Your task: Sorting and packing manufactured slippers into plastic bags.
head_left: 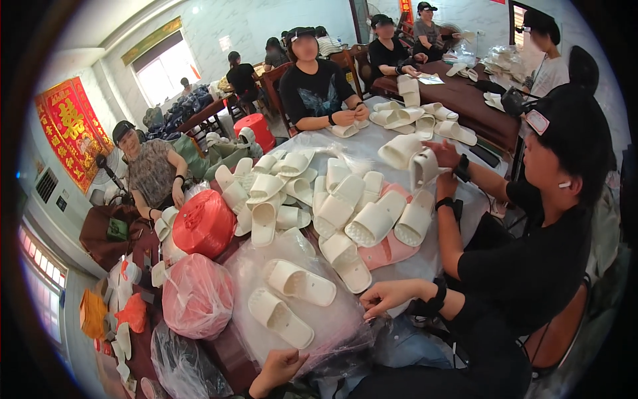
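Two cream slippers lie side by side on a stack of clear plastic bags (pixel 342 319) right before me: one slipper (pixel 309 287) farther off, the other slipper (pixel 292 327) nearer. Below the nearer slipper, at the near edge of the bags, my left hand (pixel 280 370) is closed with its fingers curled. My right hand (pixel 391 294) is closed beside the right edge of the bags, fingers bent downward. Whether either hand pinches the plastic is hidden. Just beyond my right hand lies a slipper (pixel 347 265), at the near end of a large slipper pile (pixel 342 203).
A red twine roll (pixel 204 223) and a pink bundle in clear plastic (pixel 198 296) stand to the left. At the right, a co-worker's hands (pixel 446 163) hold a slipper (pixel 423 169). Other people sit around the tables. A red stool (pixel 254 132) stands behind.
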`<state>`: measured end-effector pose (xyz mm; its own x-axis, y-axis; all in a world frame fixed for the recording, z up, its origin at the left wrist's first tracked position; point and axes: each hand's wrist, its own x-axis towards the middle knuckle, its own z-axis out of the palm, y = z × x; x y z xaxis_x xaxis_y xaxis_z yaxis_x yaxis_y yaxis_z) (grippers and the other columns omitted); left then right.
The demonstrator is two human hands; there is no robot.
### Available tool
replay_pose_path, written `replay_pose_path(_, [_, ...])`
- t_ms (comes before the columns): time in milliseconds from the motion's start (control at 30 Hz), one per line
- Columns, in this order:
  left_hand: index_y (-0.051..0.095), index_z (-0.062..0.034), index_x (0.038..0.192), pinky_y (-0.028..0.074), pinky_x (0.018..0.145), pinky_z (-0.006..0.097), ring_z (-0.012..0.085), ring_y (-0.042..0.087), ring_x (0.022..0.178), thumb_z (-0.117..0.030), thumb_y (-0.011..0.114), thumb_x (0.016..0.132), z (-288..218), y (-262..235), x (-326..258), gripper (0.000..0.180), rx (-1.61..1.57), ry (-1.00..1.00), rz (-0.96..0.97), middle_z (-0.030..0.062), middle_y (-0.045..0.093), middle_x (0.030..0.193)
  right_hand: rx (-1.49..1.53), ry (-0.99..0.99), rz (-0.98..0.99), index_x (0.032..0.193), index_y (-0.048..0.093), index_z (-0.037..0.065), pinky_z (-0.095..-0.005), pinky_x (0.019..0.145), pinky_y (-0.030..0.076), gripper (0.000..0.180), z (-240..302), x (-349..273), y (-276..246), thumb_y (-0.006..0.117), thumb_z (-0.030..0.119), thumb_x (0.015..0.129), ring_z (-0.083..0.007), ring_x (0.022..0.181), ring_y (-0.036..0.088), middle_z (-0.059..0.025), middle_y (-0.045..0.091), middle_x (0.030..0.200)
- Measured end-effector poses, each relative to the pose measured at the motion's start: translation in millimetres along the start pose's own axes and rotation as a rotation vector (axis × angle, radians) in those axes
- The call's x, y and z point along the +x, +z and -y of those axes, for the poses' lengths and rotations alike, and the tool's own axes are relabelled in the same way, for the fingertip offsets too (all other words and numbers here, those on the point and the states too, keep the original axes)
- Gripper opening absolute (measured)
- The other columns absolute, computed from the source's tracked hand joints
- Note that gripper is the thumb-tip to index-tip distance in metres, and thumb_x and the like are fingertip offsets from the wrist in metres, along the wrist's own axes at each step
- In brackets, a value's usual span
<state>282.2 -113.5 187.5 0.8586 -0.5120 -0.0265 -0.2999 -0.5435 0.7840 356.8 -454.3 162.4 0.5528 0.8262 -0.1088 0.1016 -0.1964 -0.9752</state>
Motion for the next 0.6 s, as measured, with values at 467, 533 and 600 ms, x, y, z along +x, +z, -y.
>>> replay_pose_path(467, [0.037,-0.0013,0.057,0.026,0.041,0.030,0.0111,0.023,0.049,-0.015,0.070,0.081,-4,-42,7,0.044,0.054,-0.105,-0.030,0.0083,0.022,0.052,-0.144,-0.062,-0.059,0.067,0.045,0.004,-0.0259,0.051,0.034,0.035,14,-1,-32,0.064,0.025,0.087,-0.0064,0.057,0.038,0.0039,0.042,0.057])
replay_pose_path(533, [0.039,-0.0015,0.056,0.026,0.040,0.030,0.0115,0.023,0.048,-0.016,0.071,0.080,1,-33,5,0.043,0.017,-0.140,-0.049,0.0091,0.024,0.051,-0.055,-0.028,-0.102,0.067,0.045,0.004,-0.0260,0.051,0.034,0.035,18,-5,-27,0.063,0.026,0.087,-0.0059,0.057,0.038,0.0040,0.042,0.058])
replay_pose_path(600, [0.040,-0.0017,0.056,0.027,0.040,0.031,0.0139,0.024,0.047,-0.016,0.071,0.080,3,-15,2,0.043,0.097,-0.023,-0.205,0.0109,0.027,0.050,0.004,-0.012,-0.149,0.068,0.046,0.004,-0.0261,0.051,0.033,0.034,18,-6,-15,0.063,0.026,0.088,-0.0055,0.058,0.039,0.0041,0.043,0.058])
